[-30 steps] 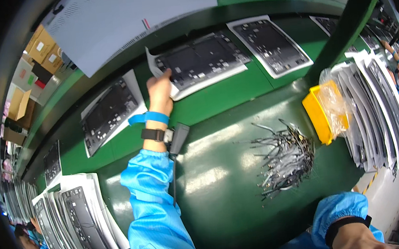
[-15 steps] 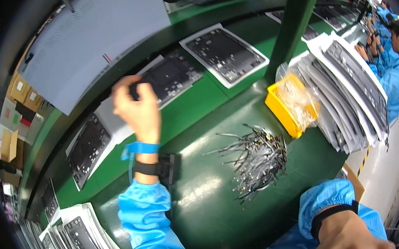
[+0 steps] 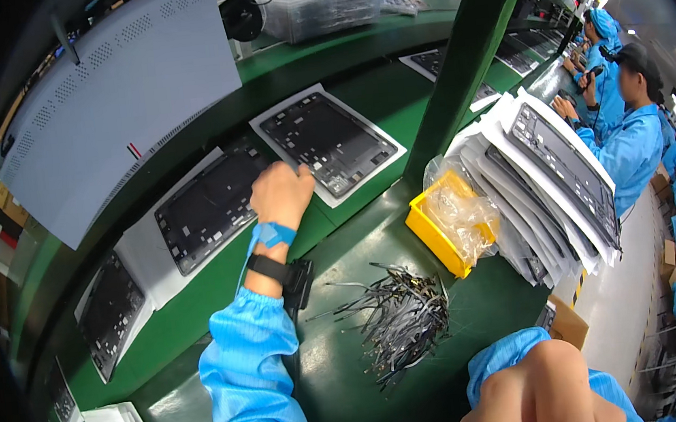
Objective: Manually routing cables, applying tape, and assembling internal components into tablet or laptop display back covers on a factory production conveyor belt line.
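Note:
My left hand [image 3: 281, 194] is at the right end of a black tablet-shaped panel [image 3: 211, 207] on a white sheet, close to the corner of a second black panel [image 3: 327, 140]. Its fingers are curled, and anything between them is hidden. Low in the picture, nearer to me, my right hand [image 3: 535, 395] is closed with knuckles up; the lower edge cuts it off, so what it may hold does not show. A tangled heap of short black cables [image 3: 401, 319] lies on the green bench between my arms. Both panels carry small pale patches.
A yellow bin [image 3: 438, 238] with clear plastic bags stands beside a leaning stack of panels and white sheets [image 3: 547, 183]. A green post [image 3: 462, 61] rises behind it. Another panel [image 3: 111, 310] lies at left. A large grey screen-like board [image 3: 115, 94] overhangs the far left. Co-workers [image 3: 632, 142] are at right.
My left hand has gone from above the panel's left part to its right end, its fingers now more curled. My right hand has come further up into view. The whole view has shifted.

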Motion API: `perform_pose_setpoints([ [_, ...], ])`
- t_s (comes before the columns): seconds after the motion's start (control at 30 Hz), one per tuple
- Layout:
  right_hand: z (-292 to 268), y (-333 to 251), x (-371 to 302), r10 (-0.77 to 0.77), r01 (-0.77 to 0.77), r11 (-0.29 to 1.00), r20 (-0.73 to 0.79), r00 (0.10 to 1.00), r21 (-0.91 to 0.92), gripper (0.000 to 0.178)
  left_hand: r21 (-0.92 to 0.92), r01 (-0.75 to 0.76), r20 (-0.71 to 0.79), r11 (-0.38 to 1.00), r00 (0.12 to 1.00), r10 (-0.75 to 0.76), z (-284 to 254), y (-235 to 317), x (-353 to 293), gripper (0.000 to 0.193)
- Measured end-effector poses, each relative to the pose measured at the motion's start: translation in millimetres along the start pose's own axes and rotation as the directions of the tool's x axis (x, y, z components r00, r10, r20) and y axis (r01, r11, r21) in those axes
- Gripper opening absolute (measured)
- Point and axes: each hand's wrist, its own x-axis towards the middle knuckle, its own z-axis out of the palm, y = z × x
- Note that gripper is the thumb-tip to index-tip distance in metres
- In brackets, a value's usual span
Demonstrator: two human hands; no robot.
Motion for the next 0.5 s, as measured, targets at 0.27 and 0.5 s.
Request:
perform_pose_setpoints([
  [0.27, -20, -36, 27, 0.205, -0.218, 0.968, -0.105, 0.973, -0.124, 0.013, 0.041, 0.008, 0.195, 0.999, 0.981, -0.016, 13, 27, -14, 0.033],
  [0.5, -25, -36, 42, 0.149, -0.130, 0.984, 0.168, 0.974, -0.120, 0.015, -0.016, -0.061, 0.193, 0.998, 0.979, 0.063, 24, 11, -12, 0.032],
])
